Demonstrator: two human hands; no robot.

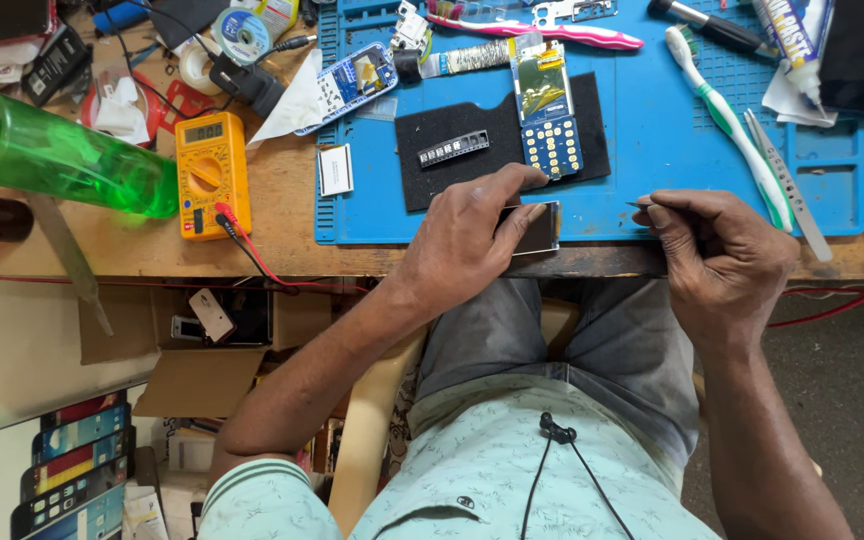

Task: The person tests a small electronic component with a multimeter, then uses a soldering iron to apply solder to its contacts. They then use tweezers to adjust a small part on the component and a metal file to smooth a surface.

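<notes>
Left hand (pixel 467 240) pinches a small dark screen panel (pixel 537 228) at the mat (pixel 652 140) edge, right hand (pixel 717 255) closed on thin tweezers (pixel 642 206) — a slip could probably scratch or drop the panel.

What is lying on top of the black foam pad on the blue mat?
On the black foam pad lie a small black key strip and the keypad end of an opened phone board. The left hand covers its near edge.

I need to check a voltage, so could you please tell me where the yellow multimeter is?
In the head view, the yellow multimeter lies on the wooden bench's left side, between the green bottle and the blue mat, left of the left hand.
</notes>
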